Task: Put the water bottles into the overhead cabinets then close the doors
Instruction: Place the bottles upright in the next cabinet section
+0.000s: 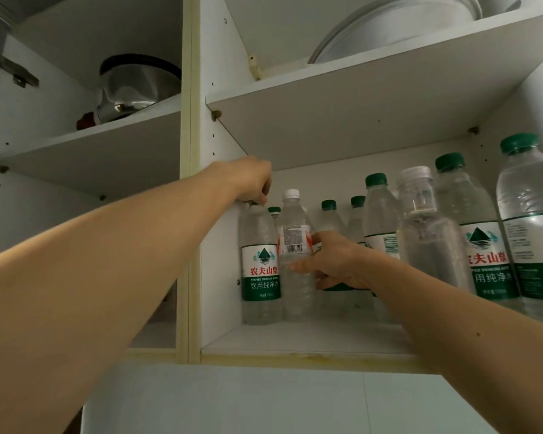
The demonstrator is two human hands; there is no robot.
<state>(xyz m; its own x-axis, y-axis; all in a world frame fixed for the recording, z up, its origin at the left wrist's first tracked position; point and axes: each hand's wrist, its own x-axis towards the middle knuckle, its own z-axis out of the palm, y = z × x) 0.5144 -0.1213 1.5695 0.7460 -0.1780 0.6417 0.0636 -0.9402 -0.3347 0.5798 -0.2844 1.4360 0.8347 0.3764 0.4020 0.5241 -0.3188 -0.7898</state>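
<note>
Both my arms reach up into the open overhead cabinet. My left hand point(251, 180) grips the cap of a green-labelled water bottle point(260, 267) standing at the left end of the lower shelf point(295, 343), against the side wall. My right hand point(333, 261) is wrapped around the middle of a white-capped bottle with a red and white label point(293, 242), which stands upright just right of the first. Several more green-capped bottles point(480, 233) and a clear-capped bottle point(427, 233) fill the shelf to the right and behind.
A stack of white bowls or plates point(389, 29) rests on the upper shelf. In the left compartment a steel pot point(135, 86) sits on its shelf, and a door hinge point(10, 67) shows at the far left. A white wall lies below the cabinet.
</note>
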